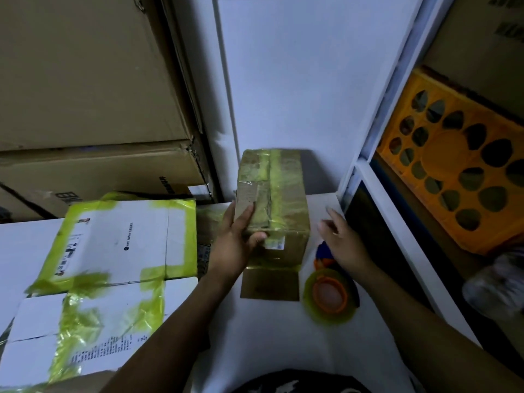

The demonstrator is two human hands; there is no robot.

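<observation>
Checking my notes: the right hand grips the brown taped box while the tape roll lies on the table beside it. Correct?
No: the head view shows the left hand gripping the brown taped box; the tape roll does lie on the table beside it.

Packing storeroom, stacked cartons, taped parcels, tape roll, orange crate

On the white tabletop stood a small brown taped cardboard box, left hand at its near-left corner, right hand just right of it. A yellow-green tape roll lay right of the box, nearer the person. Flat white taped cartons lay left, large brown cartons stacked behind them, and an orange perforated plastic crate on the right-hand shelf.
</observation>
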